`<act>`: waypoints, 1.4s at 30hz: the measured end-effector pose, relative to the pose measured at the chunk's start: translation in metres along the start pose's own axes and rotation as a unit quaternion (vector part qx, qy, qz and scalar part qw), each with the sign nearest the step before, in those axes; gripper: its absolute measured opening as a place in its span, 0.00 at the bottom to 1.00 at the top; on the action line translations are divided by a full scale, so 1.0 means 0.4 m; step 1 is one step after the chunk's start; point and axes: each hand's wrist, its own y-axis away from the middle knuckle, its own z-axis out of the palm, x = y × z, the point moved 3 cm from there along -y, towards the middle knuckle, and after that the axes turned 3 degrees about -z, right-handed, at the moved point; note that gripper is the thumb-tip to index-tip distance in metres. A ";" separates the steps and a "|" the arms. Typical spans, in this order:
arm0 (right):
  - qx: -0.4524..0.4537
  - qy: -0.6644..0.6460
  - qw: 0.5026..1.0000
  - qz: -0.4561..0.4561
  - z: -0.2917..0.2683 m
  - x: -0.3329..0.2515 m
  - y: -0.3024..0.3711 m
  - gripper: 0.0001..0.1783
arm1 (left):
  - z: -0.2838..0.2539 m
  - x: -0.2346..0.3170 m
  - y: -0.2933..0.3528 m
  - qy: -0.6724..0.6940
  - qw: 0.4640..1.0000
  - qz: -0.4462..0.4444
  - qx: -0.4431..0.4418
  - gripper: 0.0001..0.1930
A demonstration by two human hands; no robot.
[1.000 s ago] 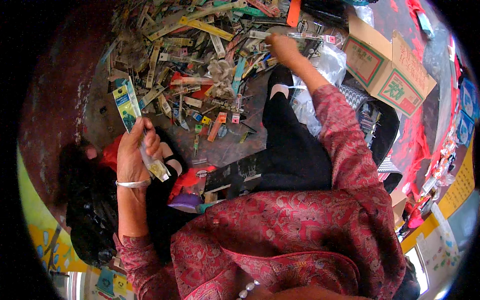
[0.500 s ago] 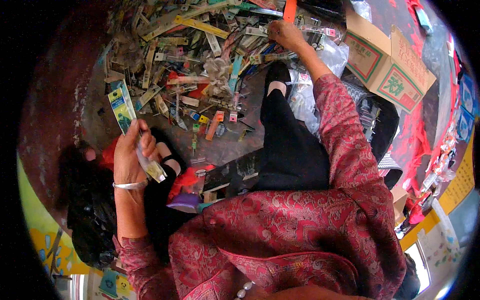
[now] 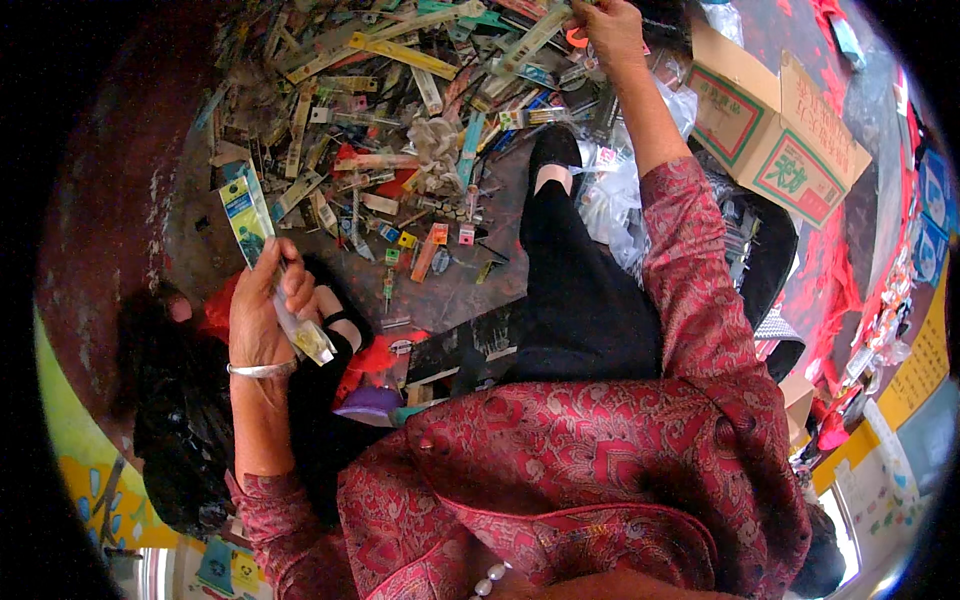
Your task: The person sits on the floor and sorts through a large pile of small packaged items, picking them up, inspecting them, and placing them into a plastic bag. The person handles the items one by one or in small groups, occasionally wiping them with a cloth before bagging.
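Observation:
On the left, my left hand (image 3: 268, 300) is closed around a bundle of long, narrow clear plastic packets (image 3: 244, 212), with a yellow and green printed card at the upper end. The lower ends poke out below my fingers. At the top of the view my right hand (image 3: 610, 35) pinches the end of a long, pale see-through plastic packet (image 3: 535, 45), which slants down and left over the heap. Beneath and around it spreads a heap of mixed slim packets (image 3: 390, 110) in many colours, with crumpled plastic among them.
An opened cardboard box (image 3: 800, 165) stands at the right, with crumpled clear plastic bags (image 3: 612, 195) beside my leg. A black bag (image 3: 180, 420) lies at the left. Between my feet are a purple object (image 3: 368, 405) and red plastic (image 3: 372, 365). Small packets dot the floor (image 3: 450, 300).
My right hand has moved up and a little right, and a long see-through packet now hangs from its fingers. The orange strip near it is mostly out of sight. My left hand has barely moved.

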 end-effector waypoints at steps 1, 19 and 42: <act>-0.003 -0.037 0.999 0.029 -0.016 0.052 -0.006 0.10 | -0.001 -0.001 -0.002 0.005 1.000 -0.001 -0.007 0.10; -0.402 -0.172 0.878 0.195 0.397 -0.311 0.351 0.08 | 0.049 -0.014 -0.005 -0.053 0.998 0.004 -0.023 0.11; -0.036 0.515 0.845 -0.141 0.121 0.160 0.171 0.10 | 0.046 -0.053 -0.015 -0.056 0.998 -0.013 -0.027 0.06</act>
